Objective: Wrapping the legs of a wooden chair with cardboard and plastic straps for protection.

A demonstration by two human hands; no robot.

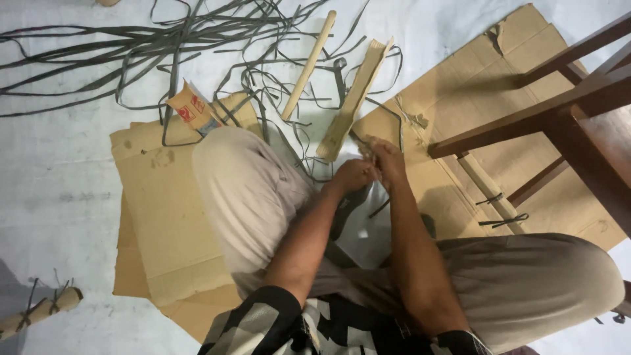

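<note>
I sit on the floor with my legs folded. My left hand (353, 175) and my right hand (386, 160) are close together in front of me, fingers curled around a thin dark strip (381, 209) that hangs down between them. Just beyond my hands lies a split bamboo piece (353, 100), and a thinner round stick (309, 64) lies to its left. What exactly sits inside my fingers is hidden.
Many long dark strips (164, 39) sprawl over the white floor at the top. Flattened cardboard sheets (158, 217) lie under and around me. A dark wooden chair frame (565, 112) stands at the right. A tied bamboo bundle (39, 310) lies at lower left.
</note>
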